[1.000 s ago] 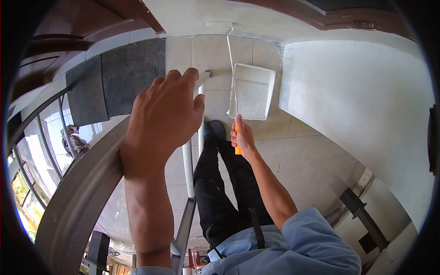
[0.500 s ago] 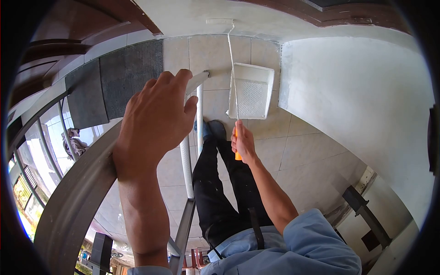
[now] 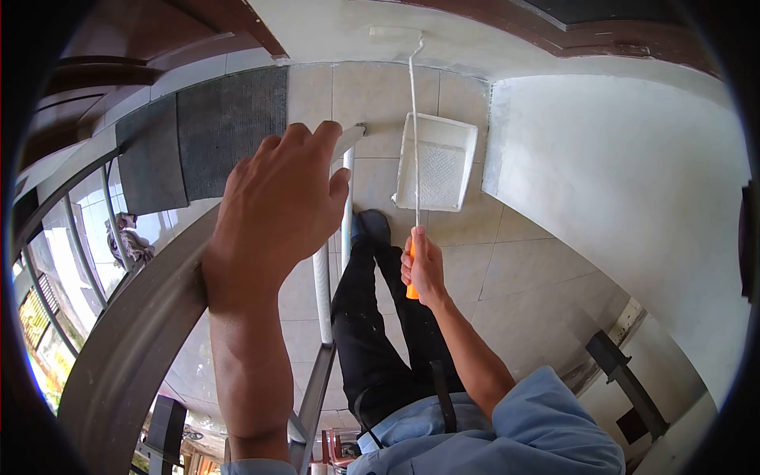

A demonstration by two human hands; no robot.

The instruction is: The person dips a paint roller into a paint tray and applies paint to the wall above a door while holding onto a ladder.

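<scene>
pale beige square tiles [image 3: 522, 269] cover the floor, meeting a white painted wall [image 3: 340, 36] ahead and a low, smooth white wall [image 3: 609, 158] on the right side of the view. the right hand [image 3: 423, 265] is closed around the bright orange handle [image 3: 412, 292] of a paint roller, thumb along the top and the end of the handle showing below the fist. from there a thin, white-coated metal rod [image 3: 416, 142] runs forward, crossing in view over the left part of a white rectangular plastic paint tray [image 3: 443, 178] with a textured ramp, which sits on the tiles near the corner of the walls. past the tray the rod bends to a narrow white roller head [image 3: 396, 33], seen against the wall ahead, above the floor line; how firmly it presses there i cannot tell. the left hand [image 3: 277, 190] is palm down, thumb set apart from loosely bent fingers, its wrist at the edge of a broad, curved grey metal bar [image 3: 134, 348]; the palm is hidden, so i cannot tell whether it holds anything. between the arms are black trousers [image 3: 360, 317] and a dark shoe [image 3: 376, 227], next to a slim whitish pole [image 3: 324, 293]. farther left lie dark grey ribbed mats [image 3: 229, 131], near a reddish-brown wooden door [image 3: 150, 32].
</scene>
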